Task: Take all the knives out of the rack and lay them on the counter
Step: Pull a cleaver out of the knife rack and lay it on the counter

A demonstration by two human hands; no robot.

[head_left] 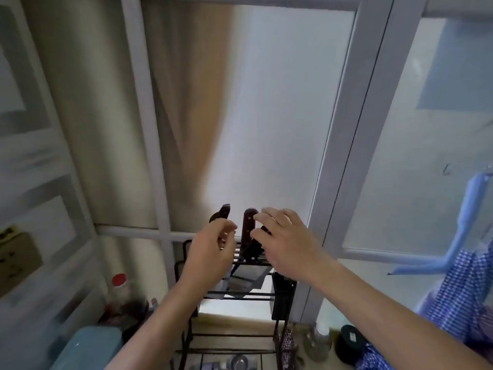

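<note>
Reaching for 2 knives in the rack

Standing upright in the black wire rack (186,252), 2 dark brown wooden-handled knives (248,225) — left hand (210,249) and right hand (285,241) hover beside the handles, fingers loosely curled, gripping nothing.

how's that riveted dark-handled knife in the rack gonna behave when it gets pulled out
The riveted knife stands handle-up in the black rack, so it should probably lift straight out. Its rigid-looking handle likely gives a firm grip. The broad blade below hints at a blade-heavy feel, so it may tip forward. The right hand is at the handle; the left hand is open nearby.
</note>
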